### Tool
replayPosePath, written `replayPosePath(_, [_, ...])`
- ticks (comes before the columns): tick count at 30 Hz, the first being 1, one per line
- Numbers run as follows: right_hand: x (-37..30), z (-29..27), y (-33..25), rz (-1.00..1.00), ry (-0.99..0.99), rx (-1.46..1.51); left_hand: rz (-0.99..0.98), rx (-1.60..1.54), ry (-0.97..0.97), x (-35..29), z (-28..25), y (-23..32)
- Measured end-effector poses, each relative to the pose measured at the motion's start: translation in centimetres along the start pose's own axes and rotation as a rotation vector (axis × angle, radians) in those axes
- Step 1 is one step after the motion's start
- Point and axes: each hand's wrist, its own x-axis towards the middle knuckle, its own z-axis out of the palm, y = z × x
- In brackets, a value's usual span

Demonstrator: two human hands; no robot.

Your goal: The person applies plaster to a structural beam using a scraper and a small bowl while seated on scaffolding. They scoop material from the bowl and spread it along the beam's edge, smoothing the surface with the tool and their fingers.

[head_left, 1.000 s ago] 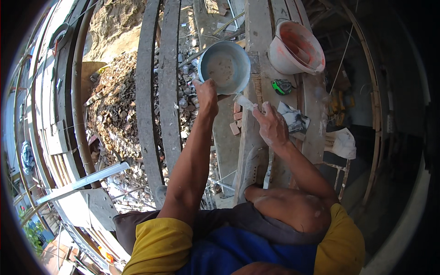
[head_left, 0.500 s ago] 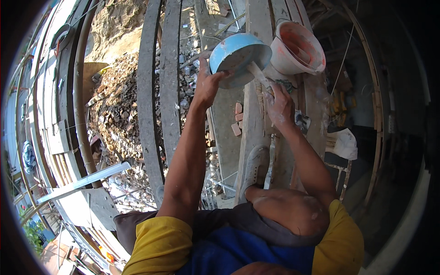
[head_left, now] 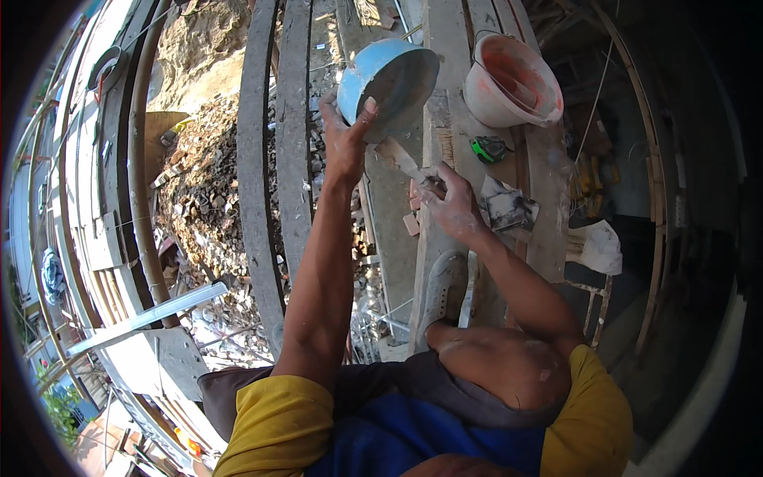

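Note:
My left hand (head_left: 346, 143) grips the rim of a blue bowl (head_left: 372, 67), which is tilted so that its grey, stained inside faces me. The thumb lies over the near rim. Below and to the right of the bowl, my right hand (head_left: 455, 203) is closed around the handle of a putty knife (head_left: 400, 158). Its smeared blade points up and left toward the bowl, just short of the near rim. Pale dust or plaster marks the fingers of both hands.
On the planks (head_left: 445, 48) at right stands a white bucket (head_left: 509, 83), red inside. Nearer lie a green-and-black tape measure (head_left: 489, 149) and a smudged sheet (head_left: 507, 204). Between the planks, gaps show rubble (head_left: 207, 191) and pinkish bricks (head_left: 412, 223) below. A metal bar (head_left: 151, 316) juts out at left.
The bowl has moved left and up a little. My right hand has drawn the putty knife out of the bowl, down and left, uncovering the tape measure and sheet.

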Motion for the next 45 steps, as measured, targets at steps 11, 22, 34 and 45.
replayPosePath(11, [0.4, -0.3, -2.3, -0.384, 0.427, -0.475, -0.094, -0.123, 0.065, -0.2, 1.1, 1.4])
replayPosePath(22, [2.8, -4.1, -0.7, -0.25, 0.516, -0.514, -0.124, 0.267, -0.016, 0.4, 0.4, 4.0])
replayPosePath(34, [5.5, -5.8, 0.6, -0.208, 0.572, -0.212, -0.363, 0.094, -0.252, -0.5, 0.8, 3.6])
replayPosePath(45, [5.1, -4.6, 2.9, 0.066, 0.527, -0.009, -0.319, 0.055, -0.277, -0.2, 1.7, 1.1])
